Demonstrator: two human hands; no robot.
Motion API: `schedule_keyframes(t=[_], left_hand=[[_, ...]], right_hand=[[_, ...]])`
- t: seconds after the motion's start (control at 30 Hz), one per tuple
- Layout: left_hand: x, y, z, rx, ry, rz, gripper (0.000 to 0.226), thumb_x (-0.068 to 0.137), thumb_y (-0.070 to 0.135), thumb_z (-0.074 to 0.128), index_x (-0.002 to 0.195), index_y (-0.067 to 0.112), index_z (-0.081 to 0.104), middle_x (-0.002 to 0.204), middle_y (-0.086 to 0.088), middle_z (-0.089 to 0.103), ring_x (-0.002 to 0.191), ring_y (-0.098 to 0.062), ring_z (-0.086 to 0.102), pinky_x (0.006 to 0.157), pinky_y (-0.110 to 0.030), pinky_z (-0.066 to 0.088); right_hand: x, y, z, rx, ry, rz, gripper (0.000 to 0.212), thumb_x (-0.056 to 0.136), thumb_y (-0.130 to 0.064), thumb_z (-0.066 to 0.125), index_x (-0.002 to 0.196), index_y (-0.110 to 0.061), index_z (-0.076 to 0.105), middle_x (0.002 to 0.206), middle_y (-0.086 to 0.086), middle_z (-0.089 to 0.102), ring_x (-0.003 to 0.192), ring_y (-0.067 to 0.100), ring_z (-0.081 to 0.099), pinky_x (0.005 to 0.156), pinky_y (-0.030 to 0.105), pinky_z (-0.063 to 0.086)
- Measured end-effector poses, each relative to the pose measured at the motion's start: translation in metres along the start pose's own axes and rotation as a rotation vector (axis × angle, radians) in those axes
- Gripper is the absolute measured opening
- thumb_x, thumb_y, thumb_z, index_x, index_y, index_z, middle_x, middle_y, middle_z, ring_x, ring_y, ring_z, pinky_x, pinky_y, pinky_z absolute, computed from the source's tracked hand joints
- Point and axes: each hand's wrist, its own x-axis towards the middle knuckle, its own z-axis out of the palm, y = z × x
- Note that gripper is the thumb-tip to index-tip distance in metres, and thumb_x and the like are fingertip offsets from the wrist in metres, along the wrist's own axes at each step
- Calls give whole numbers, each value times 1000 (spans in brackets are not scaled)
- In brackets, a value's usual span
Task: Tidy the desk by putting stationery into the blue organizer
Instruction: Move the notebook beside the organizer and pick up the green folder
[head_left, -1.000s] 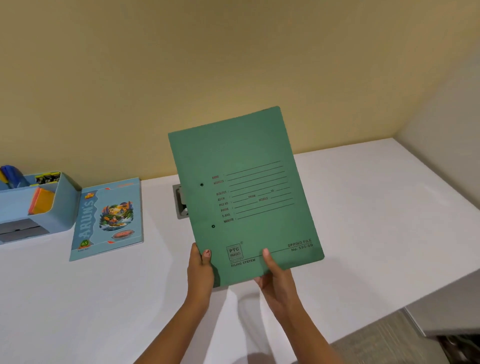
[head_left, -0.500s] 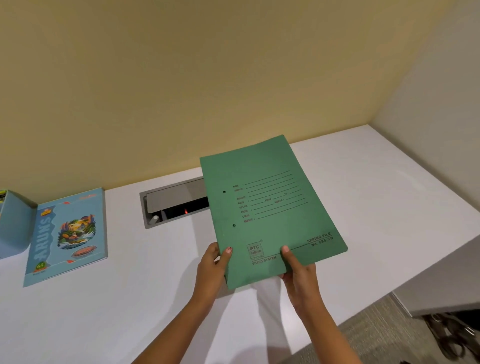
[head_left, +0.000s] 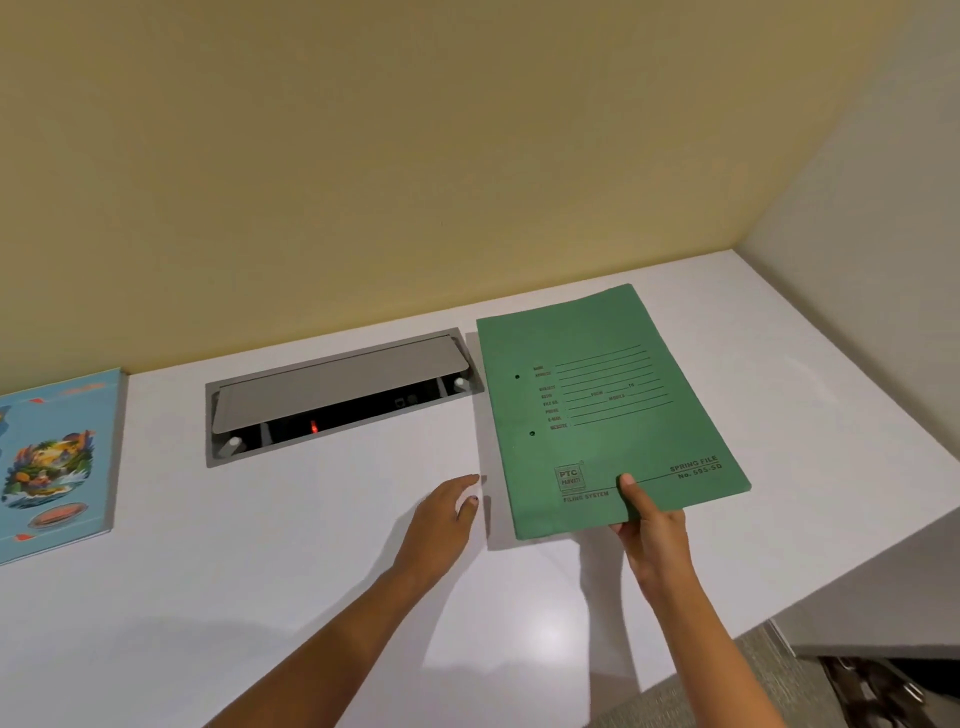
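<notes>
Firstly, at the left edge of the view, a blue notebook with an illustrated cover lies flat on the white desk, partly cut off by the frame. To its right, well apart from it, a grey cable hatch is recessed into the desk near the yellow wall. Its flap is tilted open, and a small red light glows in the dark slot below.

Next, the left hand is positioned over the desk, in front of the hatch's right end. Its fingers are extended and relaxed and grasp nothing. It lies just beside the near left corner of the green spring file and does not touch it. Whether the palm contacts the desk cannot be told.

The green spring file sits on the right part of the desk, printed cover upward, its left edge just beside the hatch. It casts a narrow shadow along its left and near edges.

The right hand grasps the file at its near edge: the thumb presses on the cover and the fingers curl underneath.
</notes>
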Motion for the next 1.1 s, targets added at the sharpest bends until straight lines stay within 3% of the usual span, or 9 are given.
schedule_keyframes(t=[0.07, 0.17, 0.4, 0.53, 0.67, 0.77, 0.9, 1.03, 1.1], left_hand=[[13, -5, 12, 205, -34, 21, 45, 101, 27, 40, 145, 22, 34, 156, 1, 27, 143, -17, 25, 119, -34, 18], [30, -14, 23, 477, -50, 22, 55, 100, 34, 36, 151, 25, 15, 161, 0, -3, 148, -22, -4, 119, -41, -2], [49, -31, 35, 738, 3, 91, 69, 97, 52, 25, 145, 30, -19, 151, -9, -32, 142, -31, -23, 117, -42, -10], [53, -29, 41, 719, 35, 105, 69, 97, 50, 25, 148, 26, -15, 152, -8, -30, 140, -27, -26, 115, -39, -12], [60, -19, 44, 585, 59, 119, 64, 100, 41, 29, 152, 20, -2, 157, -1, -20, 146, -21, -18, 115, -30, -12], [66, -3, 46, 424, 108, 123, 58, 100, 34, 35, 151, 17, 15, 160, 1, 7, 147, -17, 5, 118, -26, 4], [77, 18, 53, 263, 153, 107, 50, 98, 23, 45, 145, 19, 31, 149, 1, 36, 136, -14, 30, 111, -23, 26], [87, 26, 61, 328, 108, 149, 62, 93, 22, 54, 148, 19, 25, 150, 2, 34, 136, -15, 31, 112, -26, 29], [91, 26, 66, 414, 93, 149, 70, 92, 25, 56, 150, 18, 17, 155, -1, 25, 141, -19, 25, 116, -31, 26]], right_hand=[[21, -7, -8, 25, 3, 50, 35, 91, 1, 55, 121, -16, 57, 103, 6, 74, 90, 24, 72, 65, 36, 60], [51, -13, -15, 101, 9, 152, 34, 90, 3, 54, 121, -12, 57, 103, 7, 74, 93, 24, 72, 66, 34, 61], [104, -13, -9, 197, 3, 375, 28, 91, 7, 51, 114, -8, 57, 108, 17, 71, 98, 35, 69, 60, 43, 61], [120, -11, -3, 102, -1, 435, 27, 90, 8, 50, 112, -7, 56, 92, 14, 75, 83, 33, 73, 55, 45, 59], [135, -10, 1, 24, 90, 435, 27, 86, 8, 57, 107, -9, 59, 91, 13, 76, 79, 31, 73, 58, 49, 59], [146, -9, 7, -237, 236, 357, 39, 76, 1, 73, 111, -5, 57, 104, 17, 71, 85, 34, 70, 68, 47, 59], [153, -9, 12, -575, 304, 293, 44, 70, -12, 82, 105, -6, 55, 104, 16, 67, 84, 33, 69, 62, 44, 60], [153, -15, 13, -857, 266, 287, 30, 84, -35, 67, 93, -8, 58, 78, 13, 72, 62, 31, 71, 63, 43, 62], [149, -18, 5, -1117, 233, 253, 44, 89, -51, 50, 85, -9, 62, 63, 10, 72, 53, 26, 69, 63, 33, 60]])
